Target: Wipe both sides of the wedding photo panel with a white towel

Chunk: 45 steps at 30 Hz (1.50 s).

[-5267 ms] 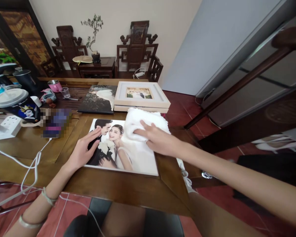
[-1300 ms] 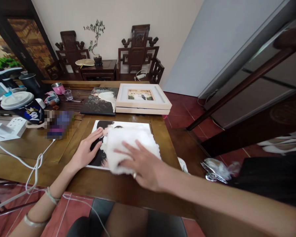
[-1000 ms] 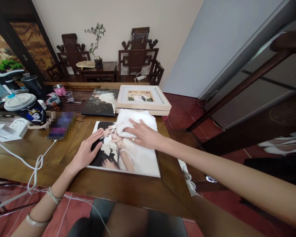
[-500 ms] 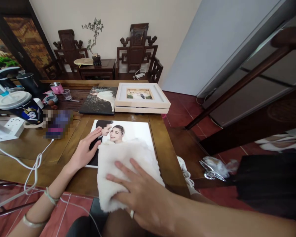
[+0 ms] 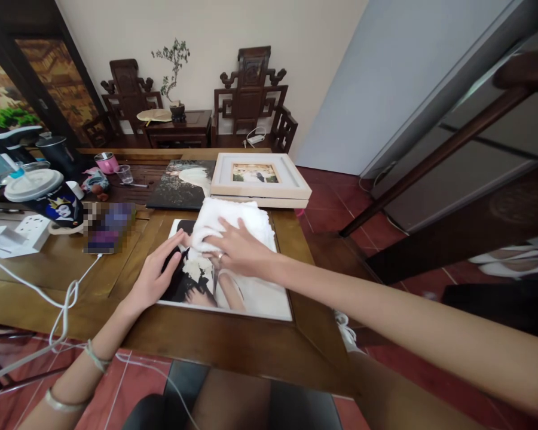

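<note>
Slid cloth (image 5: 253, 220) farther up the photo (image 5: 262, 292) under outspread right hand (image 5: 241, 248). Press evenly, bracing photo with flat, straight-fingered left hand (image 5: 150, 278).

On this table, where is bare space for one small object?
The brown wooden table is bare between the pixelated purple device and the left hand, and between the glossy rectangular couple photo and the front edge. Right of the photo, the right forearm crosses over a bare strip. The left side is crowded with the dark-blue lidded cup and white cable.
</note>
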Motion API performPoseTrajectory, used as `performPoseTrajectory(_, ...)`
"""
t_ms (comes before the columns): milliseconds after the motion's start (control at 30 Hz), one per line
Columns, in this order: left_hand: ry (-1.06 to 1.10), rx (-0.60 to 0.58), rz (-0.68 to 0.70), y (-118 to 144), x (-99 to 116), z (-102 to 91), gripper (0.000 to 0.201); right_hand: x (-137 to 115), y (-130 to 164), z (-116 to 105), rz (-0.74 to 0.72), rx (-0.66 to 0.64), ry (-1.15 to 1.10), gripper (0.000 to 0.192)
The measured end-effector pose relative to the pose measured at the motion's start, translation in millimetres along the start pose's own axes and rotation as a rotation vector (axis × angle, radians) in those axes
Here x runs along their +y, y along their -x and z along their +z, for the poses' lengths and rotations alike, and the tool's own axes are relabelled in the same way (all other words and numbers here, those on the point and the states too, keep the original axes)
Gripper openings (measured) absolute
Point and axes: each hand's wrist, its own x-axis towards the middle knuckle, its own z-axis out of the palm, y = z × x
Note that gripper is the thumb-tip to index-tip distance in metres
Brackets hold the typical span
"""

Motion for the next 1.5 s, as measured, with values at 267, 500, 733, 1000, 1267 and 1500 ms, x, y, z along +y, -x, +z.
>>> performPoseTrajectory(267, 0.244, 0.125, -0.020, 4, -2, -1.1, 0.060, -58, 40, 3, -0.501, -0.119, -0.070, 0.039)
performPoseTrajectory(500, -0.018, -0.017, -0.012, -1, -2, 3.4, 0.048, -50, 83, -6, -0.369, -0.236, -0.251, 0.042)
performPoseTrajectory(733, -0.099, -0.037, 0.019, -3, -3, 5.4, 0.042, 3, 54, -3, -0.076, -0.049, -0.276, 0.046)
performPoseTrajectory(1000, -0.143, -0.018, -0.016, -3, -4, 6.3, 0.042, -12, -42, -21, -0.054, 0.100, -0.510, 0.029)
performPoseTrajectory(1267, -0.085, -0.031, -0.021, -3, -1, 5.5, 0.044, 38, 2, -9, -0.013, 0.145, -0.450, 0.032)
performPoseTrajectory(1500, -0.074, -0.027, -0.025, -4, 1, 6.9, 0.043, 59, 67, -5, 0.093, 0.144, -0.255, 0.033)
